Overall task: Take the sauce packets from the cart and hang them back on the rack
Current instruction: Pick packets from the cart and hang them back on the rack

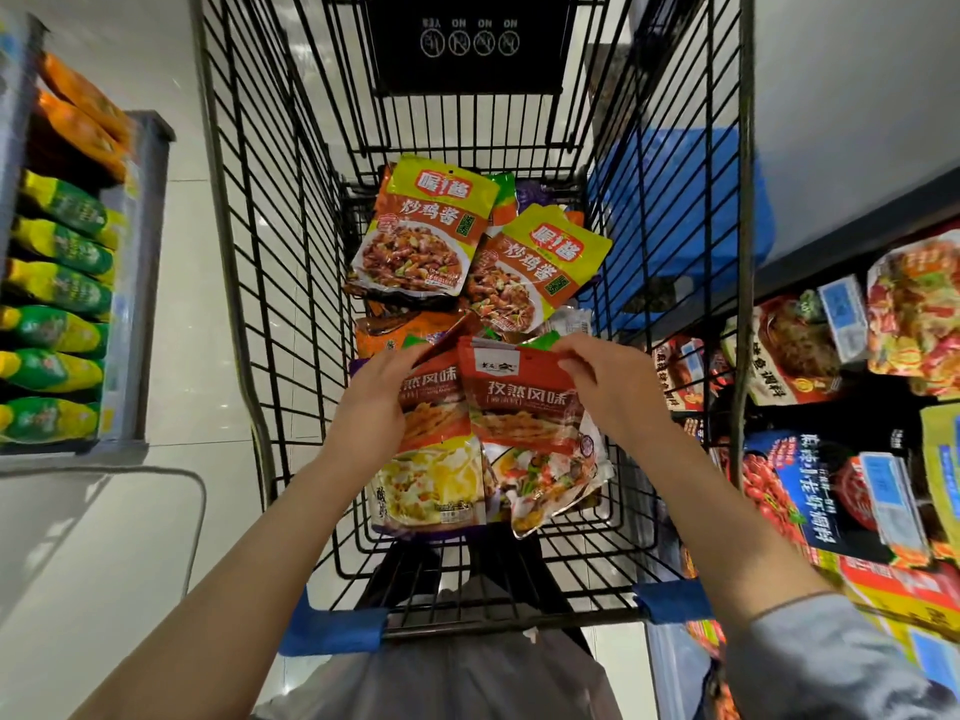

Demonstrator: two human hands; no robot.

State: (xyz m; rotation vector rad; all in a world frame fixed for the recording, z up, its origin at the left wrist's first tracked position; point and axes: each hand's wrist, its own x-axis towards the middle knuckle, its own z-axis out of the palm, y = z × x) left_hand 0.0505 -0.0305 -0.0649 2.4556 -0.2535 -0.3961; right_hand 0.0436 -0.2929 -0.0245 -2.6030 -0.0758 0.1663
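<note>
Currently, held packets: two red sauce packets (519,402) sit above the near end of the cart (748,200), overlapping, their tops pointing away from the person.
Long axis: runs along the cart's length, header edge at the far end; judged upright for hanging once lifted.
Left hand (374,402): fingers curled round the left edge of the left-side packet, thumb on its face.
Right hand (608,381): fingertips pinch the top corner of the right-side packet, near its header.
Loose packets: two yellow-topped packets (431,236) lie farther along the cart floor, tilted, over a mixed pile.
Rack (831,459): to the cart's right, hung with red and dark packets; a shelf (67,283) of green-yellow bags stands to the cart's left.
Risk: a corner pinch is weak, so the glossy packets may slide apart and drop back into the cart.
Risk: the hang hole is not legible; a misread orientation would miss the rack's peg.
</note>
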